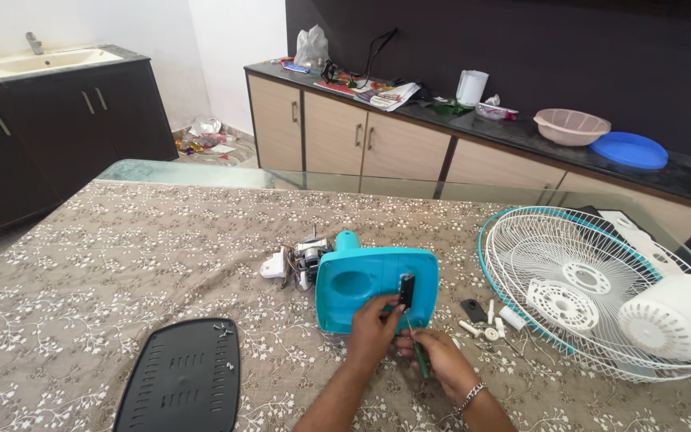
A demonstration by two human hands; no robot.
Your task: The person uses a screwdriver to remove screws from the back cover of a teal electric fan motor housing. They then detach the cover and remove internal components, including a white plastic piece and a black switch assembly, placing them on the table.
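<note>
Head view: left hand (375,318) pinching black part (406,291); right hand (433,356) gripping half-hidden green screwdriver (421,362).

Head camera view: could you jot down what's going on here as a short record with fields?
Place: table with a flowered cloth
Left hand: on a turquoise fan housing, fingers at a small black part
Right hand: holds a green-handled screwdriver
Beside housing: motor with wires
Right side: white fan guard, small white pieces
Front left: black slotted cover
</note>
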